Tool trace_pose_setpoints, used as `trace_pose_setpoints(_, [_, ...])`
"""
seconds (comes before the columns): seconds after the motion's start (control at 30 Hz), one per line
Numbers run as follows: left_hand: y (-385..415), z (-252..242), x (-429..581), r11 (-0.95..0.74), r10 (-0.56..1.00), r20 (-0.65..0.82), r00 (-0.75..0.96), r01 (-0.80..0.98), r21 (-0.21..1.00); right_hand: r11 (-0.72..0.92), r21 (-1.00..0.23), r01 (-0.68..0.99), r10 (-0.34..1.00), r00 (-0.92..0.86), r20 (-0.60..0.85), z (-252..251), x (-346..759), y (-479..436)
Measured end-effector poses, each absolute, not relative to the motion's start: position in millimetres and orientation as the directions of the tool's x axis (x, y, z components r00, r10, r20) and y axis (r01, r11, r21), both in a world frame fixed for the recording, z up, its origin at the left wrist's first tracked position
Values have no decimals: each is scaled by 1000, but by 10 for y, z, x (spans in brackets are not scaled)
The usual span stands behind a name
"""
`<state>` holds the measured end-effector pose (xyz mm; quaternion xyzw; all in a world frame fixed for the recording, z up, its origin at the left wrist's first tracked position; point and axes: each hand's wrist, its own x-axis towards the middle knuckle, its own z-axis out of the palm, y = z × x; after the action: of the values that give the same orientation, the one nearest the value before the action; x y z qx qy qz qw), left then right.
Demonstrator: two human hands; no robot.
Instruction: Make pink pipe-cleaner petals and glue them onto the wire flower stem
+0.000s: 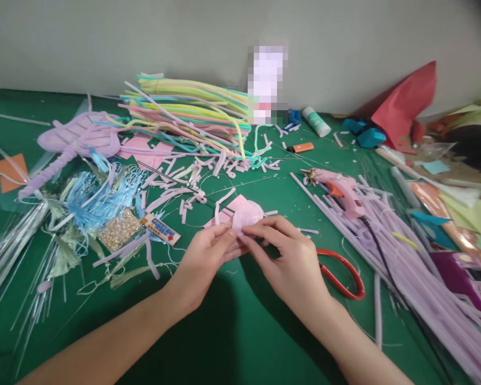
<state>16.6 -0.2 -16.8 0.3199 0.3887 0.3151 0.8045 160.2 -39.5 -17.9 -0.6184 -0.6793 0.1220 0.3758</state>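
Between my two hands is a small round lilac piece that looks made of pipe cleaner. My left hand grips its left and lower side, thumb on top. The fingertips of my right hand pinch its lower right edge. Pink paper and short lilac pipe cleaner offcuts lie just behind the piece. Red-handled scissors or pliers rest beside my right wrist, their working end hidden under the hand.
A pink glue gun with a black cord lies right, by a long bundle of lilac pipe cleaners. Coloured pipe cleaners are heaped at the back. Blue tassels, gold beads and a finished-looking lilac shape lie left. An orange lighter sits behind.
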Motion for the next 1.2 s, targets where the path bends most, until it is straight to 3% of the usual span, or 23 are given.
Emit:
trace_pose_setpoints(0.2, [-29, -153, 187, 580, 769, -441, 463, -216, 786, 184, -581, 793, 953, 1, 304, -170, 1559, -403])
trace_pose_setpoints(0.43, [-37, -142, 202, 553, 769, -433, 470, -151, 819, 102, -700, 707, 989, 4, 148, -95, 1643, -358])
trace_pose_setpoints(0.7, [-49, -183, 211, 522, 788, -417, 453, -132, 843, 147, -550, 822, 971, -15, 238, -155, 1587, -418])
trace_pose_setpoints(0.83, [-51, -182, 210, 505, 791, -386, 476, -151, 850, 138, -614, 777, 973, 9, 231, -121, 1649, -457])
trace_pose_setpoints(0.93, [-30, -206, 198, 515, 795, -390, 465, -175, 839, -45, -793, 608, 978, 189, 90, -80, 1746, -430])
trace_pose_setpoints(1.03, [-7, -250, 183, 542, 790, -412, 454, -202, 816, -299, -929, 217, 935, 263, -239, -49, 1829, -319])
trace_pose_setpoints(1.1, [3, -270, 174, 535, 789, -401, 466, -201, 820, -430, -902, -41, 875, 225, -428, -24, 1858, -221])
trace_pose_setpoints(1.2, [13, -270, 166, 460, 803, -344, 486, -140, 877, -502, -826, -257, 814, 181, -552, 6, 1862, -98])
